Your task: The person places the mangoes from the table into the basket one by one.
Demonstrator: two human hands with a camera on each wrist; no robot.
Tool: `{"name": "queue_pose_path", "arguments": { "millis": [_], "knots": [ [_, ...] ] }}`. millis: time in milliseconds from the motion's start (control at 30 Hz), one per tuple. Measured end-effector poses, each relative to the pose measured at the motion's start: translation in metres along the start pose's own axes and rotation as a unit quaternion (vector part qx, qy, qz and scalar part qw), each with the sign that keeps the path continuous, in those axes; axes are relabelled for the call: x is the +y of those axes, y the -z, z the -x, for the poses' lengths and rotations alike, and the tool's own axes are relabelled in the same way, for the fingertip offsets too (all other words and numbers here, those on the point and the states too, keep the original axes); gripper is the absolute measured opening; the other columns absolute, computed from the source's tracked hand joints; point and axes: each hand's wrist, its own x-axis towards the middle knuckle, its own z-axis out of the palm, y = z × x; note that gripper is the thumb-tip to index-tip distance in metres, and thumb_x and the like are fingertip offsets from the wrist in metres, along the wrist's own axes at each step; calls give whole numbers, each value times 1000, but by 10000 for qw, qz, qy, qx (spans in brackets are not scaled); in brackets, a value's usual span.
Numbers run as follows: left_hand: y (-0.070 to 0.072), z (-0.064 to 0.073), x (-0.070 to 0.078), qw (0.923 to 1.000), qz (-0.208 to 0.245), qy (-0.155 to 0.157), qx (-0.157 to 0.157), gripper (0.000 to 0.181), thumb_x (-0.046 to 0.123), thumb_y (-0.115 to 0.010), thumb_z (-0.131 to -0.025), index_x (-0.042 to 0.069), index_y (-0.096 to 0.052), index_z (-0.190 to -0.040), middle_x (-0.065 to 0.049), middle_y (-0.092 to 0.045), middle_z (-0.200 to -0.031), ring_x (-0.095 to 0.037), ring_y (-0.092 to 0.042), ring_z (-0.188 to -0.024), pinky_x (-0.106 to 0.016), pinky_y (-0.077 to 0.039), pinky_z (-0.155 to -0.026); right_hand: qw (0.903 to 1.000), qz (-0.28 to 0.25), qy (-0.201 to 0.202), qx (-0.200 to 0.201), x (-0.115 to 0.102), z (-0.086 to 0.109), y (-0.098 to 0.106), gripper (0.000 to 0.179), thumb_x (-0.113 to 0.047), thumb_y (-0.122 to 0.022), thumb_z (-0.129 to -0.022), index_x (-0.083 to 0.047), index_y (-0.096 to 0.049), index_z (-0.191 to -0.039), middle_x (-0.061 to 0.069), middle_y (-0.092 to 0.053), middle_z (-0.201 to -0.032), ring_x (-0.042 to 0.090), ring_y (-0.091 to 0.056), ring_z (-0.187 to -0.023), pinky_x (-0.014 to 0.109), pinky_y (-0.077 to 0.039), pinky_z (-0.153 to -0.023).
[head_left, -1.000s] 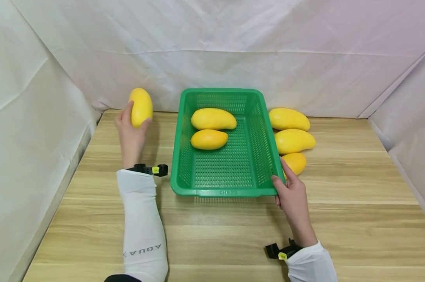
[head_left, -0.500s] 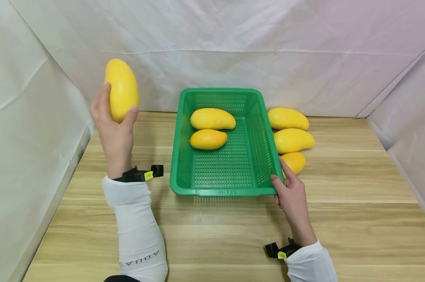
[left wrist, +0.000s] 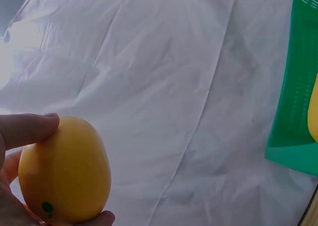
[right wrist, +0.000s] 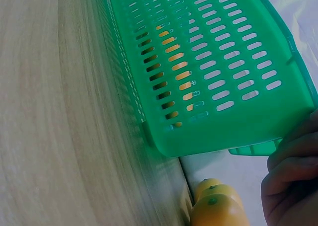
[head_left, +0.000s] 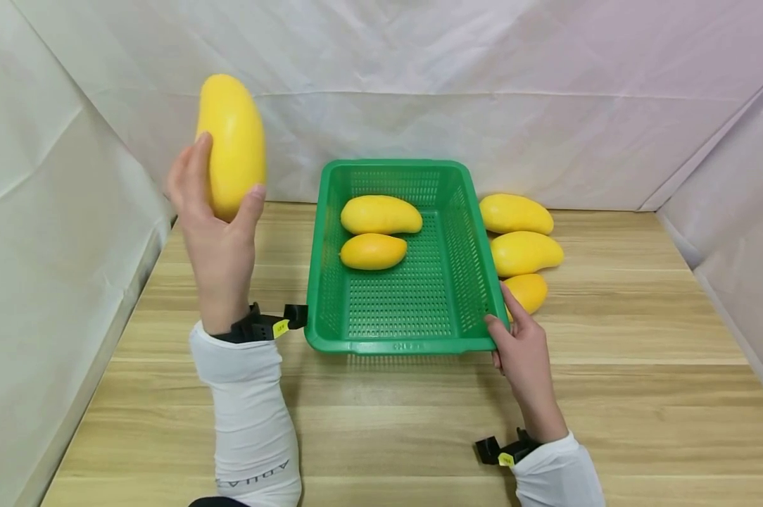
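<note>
My left hand (head_left: 219, 246) grips a large yellow mango (head_left: 232, 148), raised above the table left of the basket. In the left wrist view that mango (left wrist: 67, 171) shows a dark green spot near its lower end, with thumb and fingers round it. My right hand (head_left: 524, 352) pinches the near right corner of a green plastic basket (head_left: 413, 346), thumb over the rim and fingers curled beneath. Inside the basket lie a yellow mango (head_left: 381, 215) and, in front of it, a smaller orange-yellow mango (head_left: 373, 251).
Right of the basket, three mangoes lie in a row: a far one (head_left: 517, 214), a middle one (head_left: 527, 253) and a near one (head_left: 527, 292), partly hidden by basket and hand. A white cloth (head_left: 381, 91) hangs behind the wooden table (head_left: 381, 422).
My left hand has lifted the mango from low over the table's far left, first up and leftward, then higher and slightly right. My right hand keeps its hold on the basket.
</note>
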Motion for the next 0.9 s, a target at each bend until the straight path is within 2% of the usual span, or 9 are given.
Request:
{"name": "queue_pose_path", "arguments": {
  "millis": [267,400,467,633,733,900],
  "knots": [
    [-8,4,4,9994,-239,-76,-234,56,11,-62,-81,19,-43,-134,3,-26,-136,-15,-31,-118,-30,-28,-93,10000,19,-14,-10,0,0,0,50,-23,-54,-89,-35,-36,-134,7,-45,-45,19,-41,-31,27,-32,-30],
    [-13,5,5,9991,-184,-129,-369,56,10,-62,-81,18,-43,-133,1,-25,-137,-15,-31,-118,-30,-29,-92,10000,15,1,-32,-1,0,0,50,-23,-53,-89,-35,-36,-134,7,-45,-45,19,-41,-31,27,-32,-30],
    [-16,6,5,9987,-160,-148,-451,56,10,-62,-81,17,-43,-133,1,-25,-137,-15,-31,-118,-29,-29,-92,10000,9,4,-40,-8,3,0,51,-20,-53,-89,-31,-36,-136,7,-45,-45,16,-40,-30,26,-32,-30],
    [-24,8,3,9970,-338,-517,-475,55,12,-63,-81,13,-44,-133,-5,-25,-137,-12,-33,-119,-28,-30,-91,10000,15,10,-36,-25,11,-1,52,-12,-50,-89,-21,-35,-138,8,-44,-45,11,-38,-29,23,-31,-30],
    [-29,9,2,9947,-554,-764,-412,54,11,-63,-81,10,-45,-132,-9,-25,-136,-11,-33,-119,-27,-30,-90,10000,34,36,-32,-25,11,-1,52,-13,-50,-89,-21,-35,-138,8,-44,-44,11,-38,-29,24,-31,-30],
    [-39,11,-1,9916,-812,-861,-523,55,8,-65,-80,11,-45,-131,-12,-24,-138,-14,-31,-120,-25,-31,-90,10000,30,52,-24,-25,11,-2,52,-12,-50,-89,-20,-36,-138,7,-44,-44,11,-38,-29,24,-30,-30]
  ]
}}
